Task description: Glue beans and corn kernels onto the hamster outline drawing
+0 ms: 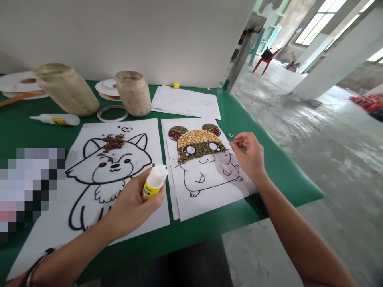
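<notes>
My left hand (pixel 131 203) is closed round a small white glue bottle (pixel 154 181) with a yellow label, held over the lower right of a fox drawing (pixel 110 167) that has dark red beans stuck on its head. My right hand (pixel 249 153) rests at the right edge of a hamster drawing (pixel 203 159), fingers curled in a loose pinch; whether they hold anything is hidden. The hamster's head is filled with yellow corn, green beans and red beans. Both sheets lie on a green table (pixel 269 167).
Two cloudy jars (pixel 133 92) (pixel 66 88) stand at the back, the left one tilted. A second glue bottle (pixel 56 119), a lid ring (pixel 112 113), white plates (pixel 18 81) and spare paper (pixel 185 101) lie nearby. A concrete floor and a red chair (pixel 266 59) are to the right.
</notes>
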Motion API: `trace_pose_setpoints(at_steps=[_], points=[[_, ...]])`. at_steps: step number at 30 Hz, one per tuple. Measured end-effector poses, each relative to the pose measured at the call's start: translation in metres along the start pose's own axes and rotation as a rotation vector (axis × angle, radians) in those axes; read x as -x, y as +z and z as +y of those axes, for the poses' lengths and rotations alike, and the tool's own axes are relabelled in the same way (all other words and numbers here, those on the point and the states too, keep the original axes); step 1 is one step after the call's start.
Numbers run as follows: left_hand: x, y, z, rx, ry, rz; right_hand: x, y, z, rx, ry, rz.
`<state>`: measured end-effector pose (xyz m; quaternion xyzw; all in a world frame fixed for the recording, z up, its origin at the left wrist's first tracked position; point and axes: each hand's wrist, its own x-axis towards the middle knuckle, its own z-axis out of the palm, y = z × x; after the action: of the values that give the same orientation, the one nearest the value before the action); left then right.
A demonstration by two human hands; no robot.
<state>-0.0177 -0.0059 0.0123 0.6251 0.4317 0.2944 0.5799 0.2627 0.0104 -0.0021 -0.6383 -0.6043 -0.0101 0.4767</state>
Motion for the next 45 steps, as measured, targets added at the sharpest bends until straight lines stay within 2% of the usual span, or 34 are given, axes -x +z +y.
trace_pose_setpoints(at_steps=[6, 11, 14, 19, 27, 35, 42, 45], points=[[-0.001, -0.005, -0.003, 0.266, -0.017, -0.1, -0.002, -0.005, -0.001, 0.021, -0.016, 0.092], [-0.003, -0.006, -0.002, 0.362, -0.023, -0.123, -0.003, -0.01, -0.01, 0.034, 0.039, -0.062], [-0.004, -0.004, -0.002, 0.365, -0.025, -0.122, -0.002, -0.011, -0.014, 0.039, 0.048, -0.079], [-0.003, -0.004, -0.002, 0.342, -0.012, -0.125, -0.002, -0.009, -0.013, -0.063, 0.174, 0.039], [-0.001, -0.007, -0.001, 0.33, 0.01, -0.154, -0.001, -0.006, -0.019, -0.267, 0.317, -0.055], [-0.001, -0.005, -0.001, 0.337, 0.016, -0.142, -0.002, -0.011, -0.018, -0.129, 0.217, -0.034], [-0.002, -0.005, 0.001, 0.33, 0.018, -0.131, -0.002, -0.002, -0.011, -0.237, 0.217, -0.127], [-0.002, -0.006, 0.003, 0.327, 0.02, -0.132, -0.002, -0.003, -0.009, -0.234, 0.224, -0.083]])
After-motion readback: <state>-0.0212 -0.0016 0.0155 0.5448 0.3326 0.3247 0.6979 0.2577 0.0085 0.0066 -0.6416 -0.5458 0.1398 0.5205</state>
